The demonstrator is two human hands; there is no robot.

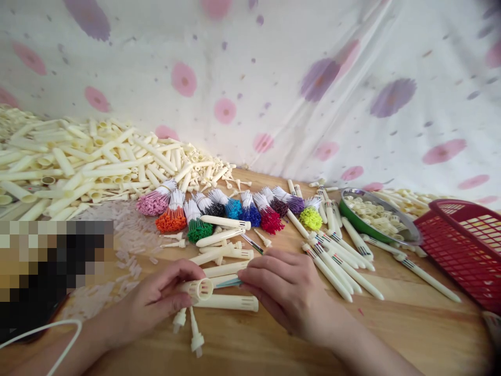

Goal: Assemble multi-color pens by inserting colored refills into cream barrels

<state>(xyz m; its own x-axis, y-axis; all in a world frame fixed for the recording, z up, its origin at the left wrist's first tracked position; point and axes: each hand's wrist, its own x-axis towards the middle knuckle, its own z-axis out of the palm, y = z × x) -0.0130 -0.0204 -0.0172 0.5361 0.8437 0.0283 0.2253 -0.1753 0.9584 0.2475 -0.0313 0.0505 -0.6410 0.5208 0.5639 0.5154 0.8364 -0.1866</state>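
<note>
My left hand (158,297) is closed round a short cream pen barrel (198,288), its open end turned toward the camera. My right hand (284,284) pinches a thin blue-tipped refill (229,282) and points it at that open end. Another cream barrel (230,303) lies on the wooden table (410,334) just below both hands. Two cream tips (188,326) rest near my left wrist. Behind the hands lies a row of refill bundles (235,209) in pink, orange, green, blue, red, purple and yellow.
A big heap of cream barrels (78,162) fills the back left. Finished pens (344,261) lie to the right, beside a green bowl of small cream parts (376,216) and a red basket (465,250). A white cable (58,334) crosses the lower left. Flowered cloth (313,78) hangs behind.
</note>
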